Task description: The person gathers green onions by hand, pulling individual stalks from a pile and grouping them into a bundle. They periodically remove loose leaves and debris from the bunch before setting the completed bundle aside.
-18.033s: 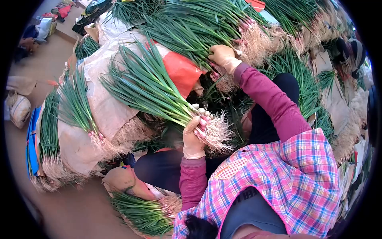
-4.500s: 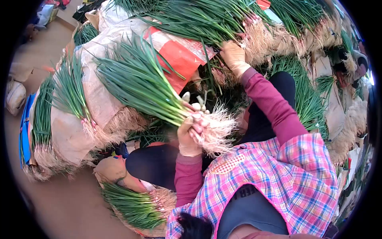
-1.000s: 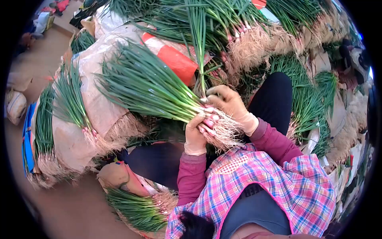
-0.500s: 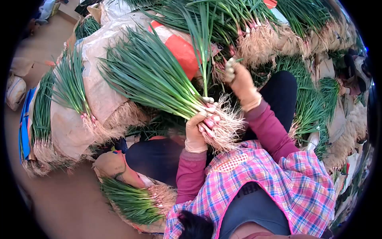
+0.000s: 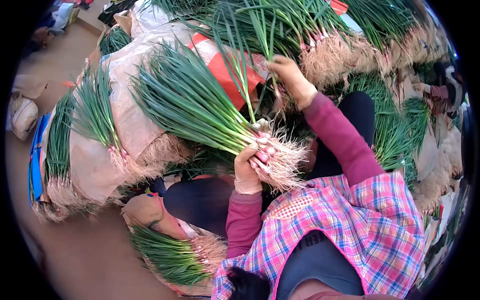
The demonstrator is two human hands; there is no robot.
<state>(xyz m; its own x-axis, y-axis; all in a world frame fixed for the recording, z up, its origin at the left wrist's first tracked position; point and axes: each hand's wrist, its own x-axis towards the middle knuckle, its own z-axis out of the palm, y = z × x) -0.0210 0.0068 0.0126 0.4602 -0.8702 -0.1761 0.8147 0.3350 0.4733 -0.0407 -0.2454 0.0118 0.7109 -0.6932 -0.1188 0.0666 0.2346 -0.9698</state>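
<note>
Green stalks (image 5: 200, 110) bunched in left hand (image 5: 246, 172)

It's all shot from one head-worn cam, tipped forward and down, left hand (image 5: 246, 174) and right hand (image 5: 294, 80) framed pretty close

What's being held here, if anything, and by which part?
The left grip holds a green onion bundle near its base, at the bulbs just above the roots. The right grip is at a stalk; whether it holds it cannot be told.
</note>
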